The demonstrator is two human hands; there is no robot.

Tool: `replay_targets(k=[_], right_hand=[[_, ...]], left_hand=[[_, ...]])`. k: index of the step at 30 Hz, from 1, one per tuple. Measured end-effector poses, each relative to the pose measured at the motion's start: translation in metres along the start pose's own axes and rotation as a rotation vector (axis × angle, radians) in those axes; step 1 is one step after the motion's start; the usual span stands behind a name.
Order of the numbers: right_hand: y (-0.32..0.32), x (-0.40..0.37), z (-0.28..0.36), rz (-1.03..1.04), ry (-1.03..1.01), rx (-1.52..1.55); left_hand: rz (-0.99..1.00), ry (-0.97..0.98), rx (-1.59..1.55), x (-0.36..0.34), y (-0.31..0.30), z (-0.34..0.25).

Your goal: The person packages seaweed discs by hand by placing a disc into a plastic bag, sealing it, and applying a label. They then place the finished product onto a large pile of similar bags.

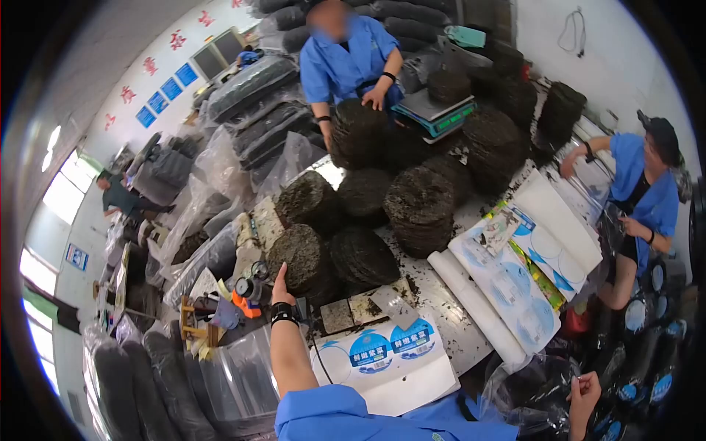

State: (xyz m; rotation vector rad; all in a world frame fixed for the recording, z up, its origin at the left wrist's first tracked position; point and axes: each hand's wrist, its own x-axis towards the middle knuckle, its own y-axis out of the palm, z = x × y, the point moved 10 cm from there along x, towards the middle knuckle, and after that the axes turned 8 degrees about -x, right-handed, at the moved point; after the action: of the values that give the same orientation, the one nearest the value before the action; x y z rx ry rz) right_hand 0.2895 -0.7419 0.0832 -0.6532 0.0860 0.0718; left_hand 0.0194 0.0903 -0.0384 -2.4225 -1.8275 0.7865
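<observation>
My left hand (pixel 282 288), with a dark band at the wrist, is raised with fingers stretched at the near side of a round stack of dark dried sheets (pixel 300 259). At the lower right my right hand (pixel 585 391) has its fingers pinched at the edge of a clear plastic bag (pixel 526 389). Printed white packaging with blue circles (pixel 382 360) lies on the table in front of me. Just beyond it are flat pale blocks (pixel 353 312) and a thin clear sheet (pixel 395 307).
Several more dark stacks (pixel 419 209) stand across the table. A co-worker (pixel 349 55) touches one beside a scale (pixel 435 114); another person (pixel 640 184) sits at the right. Rolled printed packaging (pixel 507 283) lies at the right. An orange tool (pixel 246 303) is left of my left hand.
</observation>
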Motion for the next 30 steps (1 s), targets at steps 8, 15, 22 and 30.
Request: replay_targets(k=[8, 15, 22, 30], right_hand=[[0.009, -0.002, 0.055, -0.151, -0.076, -0.099], [0.015, -0.011, 0.113, -0.062, -0.382, -0.524], [0.013, -0.011, 0.102, 0.037, -0.329, -0.511], [0.005, -0.012, 0.109, 0.031, -0.495, -0.584]], left_hand=[[-0.052, -0.248, -0.526, 0.03, -0.015, 0.024], [-0.035, -0.324, -0.274, 0.052, -0.034, 0.045], [0.069, -0.21, -0.336, 0.053, -0.014, 0.04], [0.17, -0.288, -0.566, 0.059, 0.006, 0.063]])
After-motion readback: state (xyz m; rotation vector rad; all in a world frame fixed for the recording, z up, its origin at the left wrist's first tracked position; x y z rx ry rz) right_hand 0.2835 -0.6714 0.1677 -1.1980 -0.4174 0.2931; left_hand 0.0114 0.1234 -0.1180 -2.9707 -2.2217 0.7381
